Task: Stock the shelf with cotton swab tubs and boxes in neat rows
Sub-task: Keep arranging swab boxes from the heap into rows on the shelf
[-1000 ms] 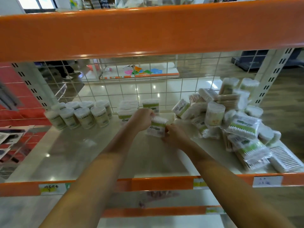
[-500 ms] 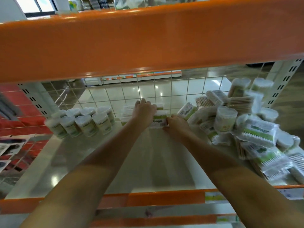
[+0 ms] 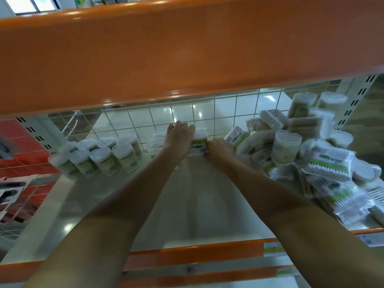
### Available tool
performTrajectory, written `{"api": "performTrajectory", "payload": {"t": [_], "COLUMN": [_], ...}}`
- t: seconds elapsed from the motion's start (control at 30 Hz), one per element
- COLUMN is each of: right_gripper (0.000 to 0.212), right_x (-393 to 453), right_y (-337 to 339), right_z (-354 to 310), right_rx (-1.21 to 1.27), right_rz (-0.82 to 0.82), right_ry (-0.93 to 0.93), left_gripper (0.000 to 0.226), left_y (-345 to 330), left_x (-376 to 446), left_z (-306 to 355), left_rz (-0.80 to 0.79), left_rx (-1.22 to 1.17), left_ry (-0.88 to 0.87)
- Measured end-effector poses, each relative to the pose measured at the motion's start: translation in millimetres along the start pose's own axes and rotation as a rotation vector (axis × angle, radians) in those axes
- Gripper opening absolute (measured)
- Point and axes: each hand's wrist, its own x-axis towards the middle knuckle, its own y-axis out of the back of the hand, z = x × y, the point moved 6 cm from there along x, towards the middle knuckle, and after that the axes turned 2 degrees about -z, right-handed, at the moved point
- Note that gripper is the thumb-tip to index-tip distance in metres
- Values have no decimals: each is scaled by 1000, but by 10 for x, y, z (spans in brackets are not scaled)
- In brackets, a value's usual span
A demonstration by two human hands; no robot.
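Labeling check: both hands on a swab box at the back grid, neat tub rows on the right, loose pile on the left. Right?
Sides are swapped. The head view shows the neat tub rows on the left and the loose pile on the right. Both the left hand and right hand do hold the swab box by the back grid.

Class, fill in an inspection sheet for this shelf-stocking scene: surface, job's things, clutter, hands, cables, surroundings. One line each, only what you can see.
Surface: pale glossy shelf board, bare in the middle, orange front rail below.
Job's things: clear round tubs of cotton swabs upright in rows at the back left; a white-and-green swab box held against the white wire back grid, beside stacked boxes.
Clutter: unsorted heap of tubs, boxes and bagged swabs on the right.
Hands: left hand grips the box from the left and top; right hand grips its right side.
Cables: nothing seen.
Surroundings: orange beam overhead; tiled floor beyond the grid.
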Motion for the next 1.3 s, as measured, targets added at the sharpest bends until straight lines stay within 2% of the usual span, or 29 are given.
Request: {"api": "performTrajectory", "payload": {"t": [0.27, 0.6, 0.83, 1.13, 1.3], "right_gripper": [21, 33, 32, 26, 29], "right_x": [-50, -444, -929, -1471, -1631], "right_y": [65, 296, 556, 906, 1094], "right_z": [41, 164, 289, 841, 1125], "right_rx": [27, 99, 84, -49, -156], "right_rz": [34, 118, 196, 278, 209], "right_ry": [-34, 18, 47, -83, -172], "left_gripper": [41, 45, 46, 49, 57], "left_y": [11, 192, 311, 326, 308], "left_x": [-37, -310, -438, -426, -342], "left_z": [-24, 147, 572, 1115, 1377], "left_rz": [-4, 74, 67, -18, -46], "left_rx": [10, 0, -131, -312, -466], "left_ry": [-10, -86, -182, -272, -273]}}
